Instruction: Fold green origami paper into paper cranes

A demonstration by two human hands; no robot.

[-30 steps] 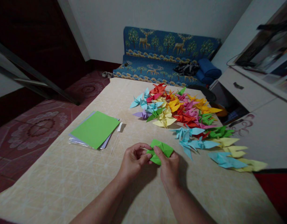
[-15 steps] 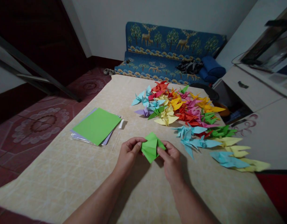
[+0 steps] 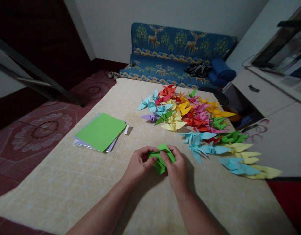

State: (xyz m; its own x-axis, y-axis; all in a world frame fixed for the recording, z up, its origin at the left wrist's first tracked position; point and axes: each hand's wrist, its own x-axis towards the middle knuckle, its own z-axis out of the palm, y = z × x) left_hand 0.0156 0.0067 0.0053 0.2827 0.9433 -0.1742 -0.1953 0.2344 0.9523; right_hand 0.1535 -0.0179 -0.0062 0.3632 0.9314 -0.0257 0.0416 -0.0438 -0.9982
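Observation:
A partly folded piece of green origami paper is held between both hands, just above the table's near middle. My left hand pinches its left side, thumb on top and fingers behind. On the other side, my right hand grips the paper with its thumb pressed on the upper face. Parts of the folds are hidden under the fingers. To the left lies a stack of paper sheets, green on top with purple beneath, on a clear plastic wrapper.
Many folded paper cranes in several colours cover the right and far part of the cloth-covered table. A small white tag lies beside the stack. A blue patterned sofa stands beyond, and a white cabinet is at right.
The green paper has been turned and its sides brought closer together. My hands have moved nearer each other, the right thumb shifting left across the paper.

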